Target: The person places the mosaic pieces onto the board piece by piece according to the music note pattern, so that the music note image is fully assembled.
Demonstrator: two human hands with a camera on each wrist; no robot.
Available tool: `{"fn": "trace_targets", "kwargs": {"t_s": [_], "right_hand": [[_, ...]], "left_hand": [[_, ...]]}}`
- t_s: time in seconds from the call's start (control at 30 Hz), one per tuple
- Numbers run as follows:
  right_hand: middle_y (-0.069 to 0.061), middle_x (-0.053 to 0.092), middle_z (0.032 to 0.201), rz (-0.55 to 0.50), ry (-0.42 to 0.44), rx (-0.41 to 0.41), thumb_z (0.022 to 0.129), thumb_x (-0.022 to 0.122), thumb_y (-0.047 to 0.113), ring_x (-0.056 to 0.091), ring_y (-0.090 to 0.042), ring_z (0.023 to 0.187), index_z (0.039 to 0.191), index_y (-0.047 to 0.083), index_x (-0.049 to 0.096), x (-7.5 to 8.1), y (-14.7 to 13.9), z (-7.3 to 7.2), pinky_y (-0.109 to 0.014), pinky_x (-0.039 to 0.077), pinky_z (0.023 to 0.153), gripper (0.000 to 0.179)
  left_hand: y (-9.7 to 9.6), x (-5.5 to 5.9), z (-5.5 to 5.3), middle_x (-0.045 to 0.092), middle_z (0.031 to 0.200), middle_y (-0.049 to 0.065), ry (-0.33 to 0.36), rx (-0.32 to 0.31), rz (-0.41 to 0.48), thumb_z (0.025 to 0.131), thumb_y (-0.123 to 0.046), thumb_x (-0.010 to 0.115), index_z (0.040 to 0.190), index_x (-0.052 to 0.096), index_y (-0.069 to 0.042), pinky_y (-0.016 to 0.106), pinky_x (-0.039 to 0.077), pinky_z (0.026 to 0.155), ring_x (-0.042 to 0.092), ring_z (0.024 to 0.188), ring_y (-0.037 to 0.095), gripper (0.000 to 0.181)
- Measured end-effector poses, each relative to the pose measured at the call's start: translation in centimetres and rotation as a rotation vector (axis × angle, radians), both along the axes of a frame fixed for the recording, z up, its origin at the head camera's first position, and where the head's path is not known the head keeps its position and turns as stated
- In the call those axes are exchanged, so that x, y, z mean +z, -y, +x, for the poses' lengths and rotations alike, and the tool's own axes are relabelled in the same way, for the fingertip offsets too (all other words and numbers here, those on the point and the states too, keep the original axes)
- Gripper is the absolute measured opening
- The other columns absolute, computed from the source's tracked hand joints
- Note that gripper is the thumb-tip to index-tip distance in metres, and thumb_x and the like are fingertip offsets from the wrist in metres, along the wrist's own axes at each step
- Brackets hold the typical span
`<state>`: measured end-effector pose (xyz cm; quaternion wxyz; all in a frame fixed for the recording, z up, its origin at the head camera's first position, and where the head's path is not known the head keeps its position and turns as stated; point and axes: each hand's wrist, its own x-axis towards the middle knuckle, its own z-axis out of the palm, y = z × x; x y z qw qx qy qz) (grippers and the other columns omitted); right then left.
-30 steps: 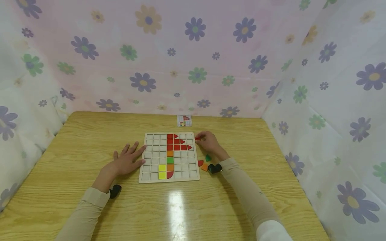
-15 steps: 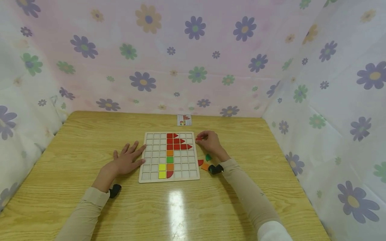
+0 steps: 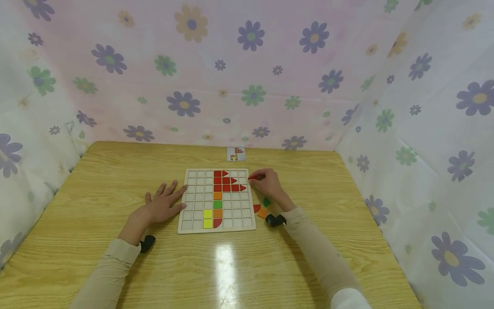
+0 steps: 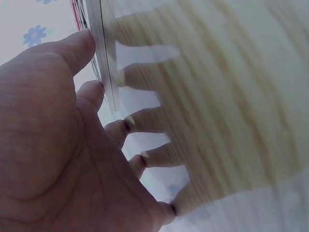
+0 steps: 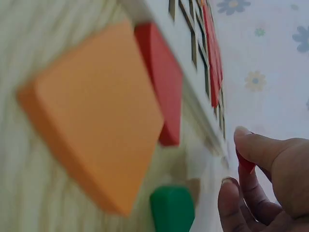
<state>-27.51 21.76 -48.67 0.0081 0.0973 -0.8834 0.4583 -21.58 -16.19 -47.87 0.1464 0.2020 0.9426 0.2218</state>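
Note:
A square wooden grid board [image 3: 194,201] lies on the table, with red, orange, green and yellow tiles in some of its cells. My left hand [image 3: 162,207] rests at the board's left edge, its fingers spread. In the left wrist view, thumb and index fingertip touch the board's side [image 4: 102,53]. Beside the board's upper right edge, my right hand [image 3: 267,182] pinches a small red tile [image 5: 245,162] between thumb and fingers; the fingers partly hide its shape.
Loose pieces lie by the board's right edge: an orange tile [image 5: 96,116], a red tile [image 5: 164,82] and a green tile [image 5: 172,208]. A small pattern card [image 3: 236,154] lies behind the board on the wooden table [image 3: 166,279]. Flowered cloth [image 3: 220,103] surrounds the table.
My right hand keeps the red tile pinched near the board's upper right edge; the tile has turned slightly and its tip points toward the board. My left hand has stayed in place.

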Motion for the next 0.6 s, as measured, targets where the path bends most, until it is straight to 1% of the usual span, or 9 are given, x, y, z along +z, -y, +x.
{"fn": "trace_targets", "kwargs": {"t_s": [0.1, 0.17, 0.3, 0.37, 0.43, 0.5, 0.6], "right_hand": [[-0.015, 0.076, 0.101, -0.037, -0.014, 0.015, 0.097, 0.071, 0.011, 0.070, -0.024, 0.084, 0.103, 0.001, 0.079, 0.4, 0.7, 0.5, -0.031, 0.056, 0.072, 0.014], [-0.016, 0.074, 0.102, -0.045, -0.014, 0.038, 0.098, 0.069, 0.009, 0.070, -0.024, 0.082, 0.108, -0.001, 0.078, 0.6, 1.1, 0.9, -0.029, 0.056, 0.069, 0.017], [-0.018, 0.066, 0.099, 0.003, 0.004, 0.094, 0.103, 0.060, 0.006, 0.065, -0.021, 0.073, 0.122, -0.004, 0.072, 0.7, 2.0, 1.8, -0.025, 0.053, 0.063, 0.025], [-0.018, 0.062, 0.099, 0.037, 0.020, 0.107, 0.104, 0.057, 0.004, 0.063, -0.020, 0.070, 0.127, -0.004, 0.069, 0.7, 2.5, 2.3, -0.025, 0.052, 0.062, 0.028], [-0.019, 0.064, 0.099, 0.053, 0.037, 0.111, 0.104, 0.057, 0.003, 0.064, -0.020, 0.068, 0.130, -0.005, 0.067, 0.8, 3.1, 2.8, -0.026, 0.053, 0.062, 0.030], [-0.018, 0.065, 0.097, 0.048, 0.045, 0.105, 0.102, 0.060, 0.003, 0.064, -0.019, 0.069, 0.130, -0.006, 0.066, 0.9, 3.6, 3.2, -0.026, 0.054, 0.063, 0.030], [-0.014, 0.069, 0.093, 0.011, 0.044, 0.087, 0.097, 0.069, 0.005, 0.063, -0.016, 0.073, 0.117, -0.005, 0.071, 0.9, 4.4, 3.6, -0.025, 0.054, 0.066, 0.023]], "left_hand": [[0.1, 0.0, 0.0, 0.009, 0.168, 0.025, 0.003, -0.002, 0.000, 0.106, -0.048, 0.049, 0.163, 0.026, -0.015, 0.086, -0.003, 0.104, 0.000, 0.150, 0.057, 0.070], [0.1, 0.1, 0.0, 0.009, 0.169, 0.025, 0.010, -0.001, -0.002, 0.106, -0.047, 0.049, 0.163, 0.026, -0.015, 0.086, -0.004, 0.104, -0.001, 0.151, 0.057, 0.069], [0.1, 0.1, 0.2, 0.008, 0.169, 0.025, 0.015, 0.001, -0.004, 0.106, -0.047, 0.049, 0.163, 0.026, -0.015, 0.086, -0.003, 0.103, 0.000, 0.150, 0.057, 0.069], [0.1, 0.1, 0.2, 0.009, 0.168, 0.025, 0.010, 0.000, -0.002, 0.106, -0.048, 0.049, 0.163, 0.027, -0.015, 0.086, -0.003, 0.104, 0.001, 0.150, 0.058, 0.069], [0.0, 0.1, 0.2, 0.010, 0.168, 0.025, 0.003, -0.001, -0.001, 0.106, -0.048, 0.050, 0.163, 0.028, -0.015, 0.086, -0.002, 0.104, 0.002, 0.150, 0.058, 0.070], [0.0, 0.0, 0.2, 0.011, 0.168, 0.024, 0.000, 0.001, -0.003, 0.106, -0.048, 0.050, 0.163, 0.028, -0.015, 0.086, -0.002, 0.104, 0.002, 0.150, 0.057, 0.070], [0.0, 0.0, 0.2, 0.012, 0.168, 0.025, -0.008, 0.001, -0.004, 0.105, -0.049, 0.050, 0.163, 0.028, -0.015, 0.086, -0.001, 0.104, 0.003, 0.150, 0.058, 0.070]]}}
